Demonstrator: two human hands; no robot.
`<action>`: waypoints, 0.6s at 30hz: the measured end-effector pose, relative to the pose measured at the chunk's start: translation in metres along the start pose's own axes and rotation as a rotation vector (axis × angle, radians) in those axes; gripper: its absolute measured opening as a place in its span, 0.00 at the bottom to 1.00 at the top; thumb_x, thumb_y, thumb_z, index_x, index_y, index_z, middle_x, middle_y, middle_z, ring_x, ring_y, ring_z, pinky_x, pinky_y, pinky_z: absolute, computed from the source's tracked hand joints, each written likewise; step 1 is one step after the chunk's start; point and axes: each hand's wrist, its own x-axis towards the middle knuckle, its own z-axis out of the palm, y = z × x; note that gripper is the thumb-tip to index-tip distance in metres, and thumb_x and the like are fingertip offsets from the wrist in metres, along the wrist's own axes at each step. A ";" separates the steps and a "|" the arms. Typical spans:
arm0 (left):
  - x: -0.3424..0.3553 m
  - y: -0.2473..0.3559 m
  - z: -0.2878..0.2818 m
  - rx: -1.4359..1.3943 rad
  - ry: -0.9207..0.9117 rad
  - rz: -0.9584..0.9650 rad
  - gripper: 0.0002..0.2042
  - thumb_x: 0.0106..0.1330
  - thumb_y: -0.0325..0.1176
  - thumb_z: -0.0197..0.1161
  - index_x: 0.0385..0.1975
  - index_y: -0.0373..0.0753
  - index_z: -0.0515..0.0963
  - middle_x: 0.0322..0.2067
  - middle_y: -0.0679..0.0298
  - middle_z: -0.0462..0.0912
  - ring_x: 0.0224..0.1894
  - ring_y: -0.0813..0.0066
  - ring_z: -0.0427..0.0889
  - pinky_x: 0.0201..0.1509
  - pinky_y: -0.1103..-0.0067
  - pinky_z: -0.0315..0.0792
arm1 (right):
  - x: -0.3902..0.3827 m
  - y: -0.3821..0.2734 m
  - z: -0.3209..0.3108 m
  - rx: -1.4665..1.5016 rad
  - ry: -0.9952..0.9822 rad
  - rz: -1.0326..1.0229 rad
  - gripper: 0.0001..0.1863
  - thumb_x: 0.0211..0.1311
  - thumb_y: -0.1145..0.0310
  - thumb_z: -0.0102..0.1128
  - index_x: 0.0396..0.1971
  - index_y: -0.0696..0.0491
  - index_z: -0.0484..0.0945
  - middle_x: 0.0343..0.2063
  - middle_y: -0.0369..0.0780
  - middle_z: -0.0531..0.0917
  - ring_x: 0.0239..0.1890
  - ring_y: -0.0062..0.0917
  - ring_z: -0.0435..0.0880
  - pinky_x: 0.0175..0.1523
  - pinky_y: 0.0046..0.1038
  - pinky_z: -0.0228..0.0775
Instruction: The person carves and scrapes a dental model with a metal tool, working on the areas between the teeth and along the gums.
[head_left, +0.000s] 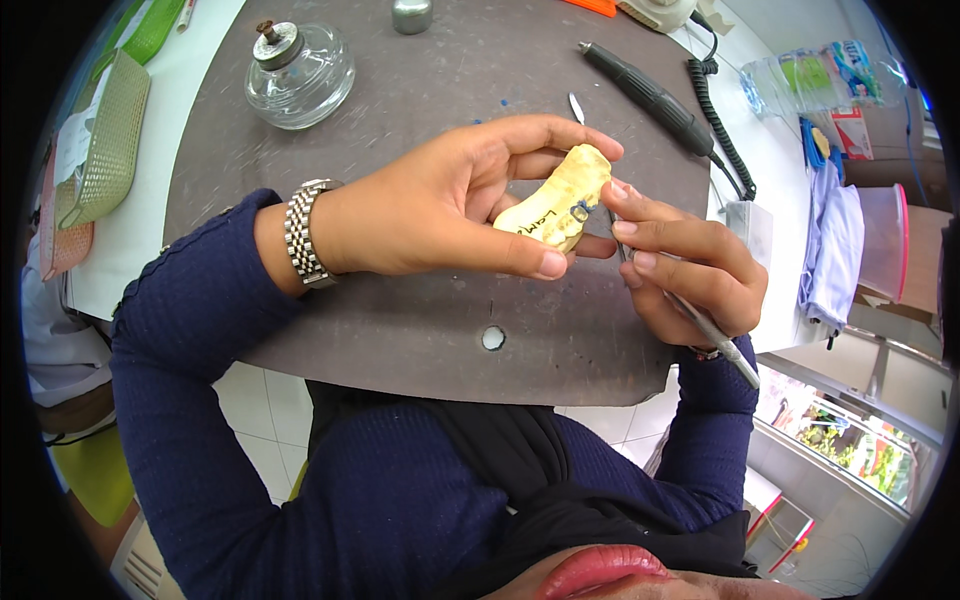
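Note:
A pale yellow dental plaster model point(545, 212) is held up over the grey-brown mat. My left hand point(450, 200) grips it, thumb along the near side and fingers around the far side. Handwriting marks its side, and a small patch of blue wax point(581, 211) sits near its right end. My right hand point(690, 260) holds a slim metal carving tool point(715, 335) like a pen, its handle slanting down to the right. The tool's working end lies close to the blue wax; whether it touches cannot be made out. My right fingertips are against the model's right edge.
A glass spirit lamp point(300, 80) stands at the far left and a small metal cup point(411, 15) at the back. On the right lie a black handpiece point(650, 98) with a coiled cord and a plastic bottle point(825, 78). Baskets point(105, 140) line the left edge.

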 end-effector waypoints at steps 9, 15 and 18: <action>-0.004 0.016 0.002 0.018 -0.034 -0.163 0.38 0.60 0.23 0.63 0.68 0.37 0.49 0.65 0.49 0.60 0.47 0.56 0.83 0.39 0.83 0.82 | -0.001 -0.004 -0.002 0.040 0.013 -0.008 0.14 0.42 0.88 0.64 0.32 0.62 0.77 0.41 0.49 0.82 0.50 0.46 0.81 0.55 0.42 0.77; -0.005 0.010 0.000 0.034 -0.057 -0.163 0.37 0.63 0.26 0.59 0.70 0.37 0.45 0.65 0.47 0.60 0.45 0.57 0.84 0.35 0.83 0.80 | -0.003 -0.004 -0.001 0.082 0.013 0.021 0.13 0.43 0.87 0.64 0.33 0.61 0.77 0.41 0.50 0.82 0.51 0.46 0.81 0.56 0.43 0.76; -0.005 0.009 0.001 0.024 -0.050 -0.167 0.37 0.64 0.28 0.60 0.70 0.38 0.45 0.65 0.47 0.60 0.45 0.58 0.84 0.35 0.83 0.79 | -0.003 -0.004 -0.002 0.103 0.001 0.038 0.14 0.44 0.87 0.64 0.33 0.61 0.77 0.42 0.50 0.81 0.52 0.46 0.80 0.57 0.43 0.75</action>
